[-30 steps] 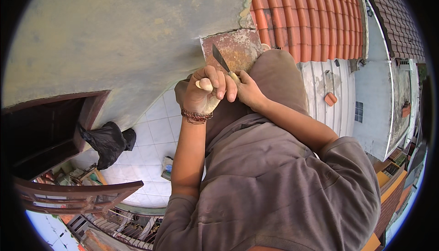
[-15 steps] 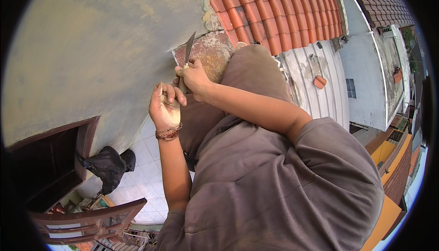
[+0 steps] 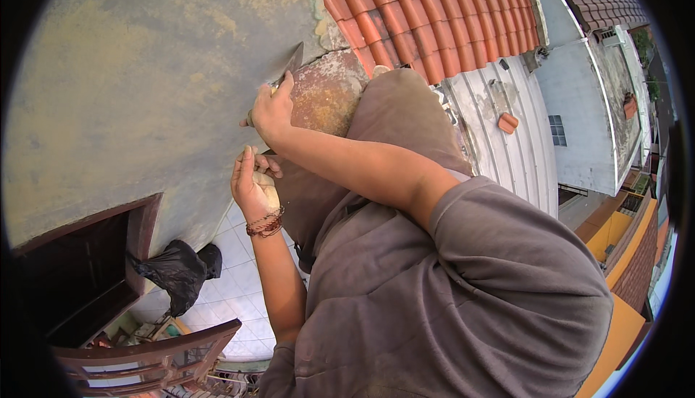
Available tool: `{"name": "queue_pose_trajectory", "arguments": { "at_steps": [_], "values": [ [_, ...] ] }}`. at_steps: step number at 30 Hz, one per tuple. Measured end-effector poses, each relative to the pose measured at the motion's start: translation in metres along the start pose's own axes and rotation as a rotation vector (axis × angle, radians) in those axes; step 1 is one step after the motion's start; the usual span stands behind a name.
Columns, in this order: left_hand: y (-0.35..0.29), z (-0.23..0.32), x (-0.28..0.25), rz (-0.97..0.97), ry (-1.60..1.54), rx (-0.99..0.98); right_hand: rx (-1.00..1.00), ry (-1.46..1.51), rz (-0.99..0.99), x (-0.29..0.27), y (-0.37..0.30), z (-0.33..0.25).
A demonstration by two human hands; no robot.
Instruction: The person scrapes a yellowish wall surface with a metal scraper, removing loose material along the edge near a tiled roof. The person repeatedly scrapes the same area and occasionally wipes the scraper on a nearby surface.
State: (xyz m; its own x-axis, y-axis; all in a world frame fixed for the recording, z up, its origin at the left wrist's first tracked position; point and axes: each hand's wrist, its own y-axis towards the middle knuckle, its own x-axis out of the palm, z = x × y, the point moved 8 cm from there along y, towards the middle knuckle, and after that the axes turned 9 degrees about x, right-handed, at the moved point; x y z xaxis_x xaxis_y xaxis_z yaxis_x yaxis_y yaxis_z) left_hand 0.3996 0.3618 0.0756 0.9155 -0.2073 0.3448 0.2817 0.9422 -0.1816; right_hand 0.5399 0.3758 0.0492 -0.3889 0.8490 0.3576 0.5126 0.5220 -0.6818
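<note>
Big stained wall [image 3: 145, 94] fills the upper left of the view, yellow-grey and blotchy, and it meets a run of orange roof tiles [image 3: 441, 14] along its upper right edge. Below the wall's lower left corner sits a dark wooden window frame [image 3: 108, 267], and just beside that frame's right edge a black plastic bag [image 3: 177, 275] hangs bunched up, knotted shut, so what's inside it cannot be told. White floor tiles [image 3: 232, 289] show far below, with a brown wooden chair back [image 3: 145, 358] at the bottom edge. A small orange pot [image 3: 507, 122] sits on the pale corrugated roof [image 3: 492, 137] to the right, contents too small to see. Now the hands: right hand [image 3: 271, 112] is up against the wall, fingers closed tight round the handle of a scraper [image 3: 289, 65], its metal blade poking out above the fingertips and pressed flat to the wall near the rusty patch [image 3: 329, 90]. Left hand [image 3: 253, 184], beaded bracelet [image 3: 265, 224] on the wrist, sits just below, fingers curled around a pale lump [image 3: 268, 188] resting in the palm.
</note>
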Motion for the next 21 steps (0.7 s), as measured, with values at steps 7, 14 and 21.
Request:
{"name": "queue_pose_trajectory", "arguments": {
  "at_steps": [7,14,21],
  "values": [
    [-0.005,0.023,0.014,-0.208,-0.146,0.038,0.035,-0.049,-0.054,-0.002,-0.001,0.0],
    [-0.022,0.047,0.06,-0.757,-0.623,0.009,-0.025,-0.438,-0.245,-0.036,-0.026,0.001],
    [-0.032,0.048,0.063,-0.82,-0.631,-0.052,-0.394,-0.71,-0.679,-0.033,-0.119,-0.067]
  ]
}}
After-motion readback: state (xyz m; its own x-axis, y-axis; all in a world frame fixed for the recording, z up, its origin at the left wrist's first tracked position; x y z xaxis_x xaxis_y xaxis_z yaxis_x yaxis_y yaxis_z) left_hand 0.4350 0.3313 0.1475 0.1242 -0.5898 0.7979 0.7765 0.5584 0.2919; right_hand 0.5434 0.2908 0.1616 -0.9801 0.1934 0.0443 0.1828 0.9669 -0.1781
